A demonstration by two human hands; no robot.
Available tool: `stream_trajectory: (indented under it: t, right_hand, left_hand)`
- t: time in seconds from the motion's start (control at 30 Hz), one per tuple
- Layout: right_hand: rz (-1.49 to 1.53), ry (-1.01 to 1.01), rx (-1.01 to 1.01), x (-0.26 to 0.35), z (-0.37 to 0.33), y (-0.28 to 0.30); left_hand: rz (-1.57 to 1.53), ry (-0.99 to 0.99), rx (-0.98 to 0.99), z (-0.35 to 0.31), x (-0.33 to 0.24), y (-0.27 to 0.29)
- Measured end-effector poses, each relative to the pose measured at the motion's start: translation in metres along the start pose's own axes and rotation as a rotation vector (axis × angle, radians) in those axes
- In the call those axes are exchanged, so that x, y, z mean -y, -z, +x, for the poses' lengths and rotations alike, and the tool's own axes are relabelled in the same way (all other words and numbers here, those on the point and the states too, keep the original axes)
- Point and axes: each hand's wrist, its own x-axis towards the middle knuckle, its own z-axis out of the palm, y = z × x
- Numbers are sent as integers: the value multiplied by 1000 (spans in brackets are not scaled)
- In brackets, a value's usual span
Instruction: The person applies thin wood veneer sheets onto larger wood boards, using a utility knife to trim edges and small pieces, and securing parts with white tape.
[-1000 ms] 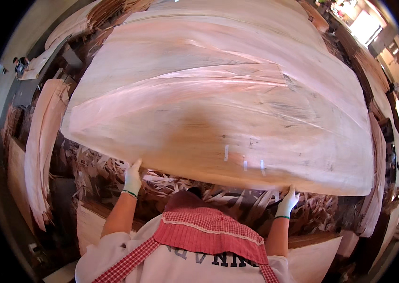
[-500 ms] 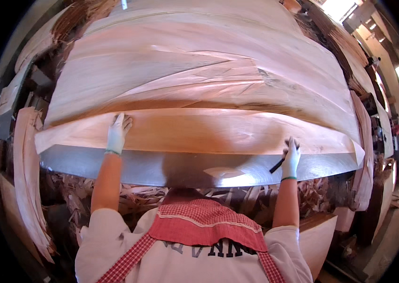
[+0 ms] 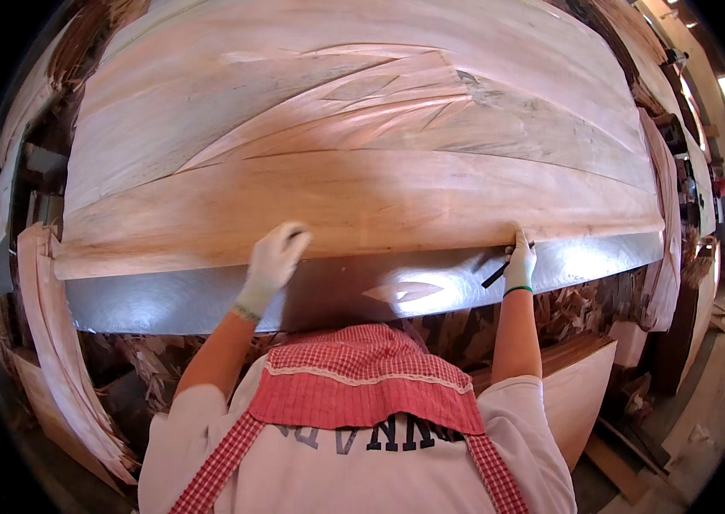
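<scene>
A wide, thin wood veneer sheet (image 3: 208, 218) lies across the stack in front of me, its near edge along a shiny metal surface (image 3: 157, 295). My left hand (image 3: 275, 259), in a pale glove, is over the sheet's near edge left of the middle. Its fingers are curled in and a little blurred, and I see nothing held in them. At the near edge on the right, my gloved right hand (image 3: 520, 264) grips a slim black stick-like tool (image 3: 493, 276) pointing down to the left. The tool's other end is hidden in the hand. The fingertips meet the sheet's edge.
Beyond is more pale veneer with a creased, torn flap (image 3: 362, 111). Long veneer strips (image 3: 54, 317) hang at the left, others (image 3: 661, 223) at the right. Scraps (image 3: 568, 317) lie below the metal edge. A stack of sheets (image 3: 560, 394) stands near my right arm.
The sheet's raised far edge has come down flat onto the stack. My left hand has left that edge and moved right and nearer. My right hand still grips the black tool.
</scene>
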Motion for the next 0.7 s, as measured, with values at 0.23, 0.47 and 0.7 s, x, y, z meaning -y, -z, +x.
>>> stream_trajectory:
  t: [0.23, 0.47, 0.7]
  right_hand:
    - [-30, 87, -70, 6, 5, 1]
    - [43, 109, 40, 16, -16, 9]
    - [147, -12, -80, -7, -11, 33]
  left_hand:
    - [-400, 274, 804, 1, -17, -44]
    - [-1386, 649, -432, -51, 95, 28]
    - [-1333, 576, -586, -81, 116, 20]
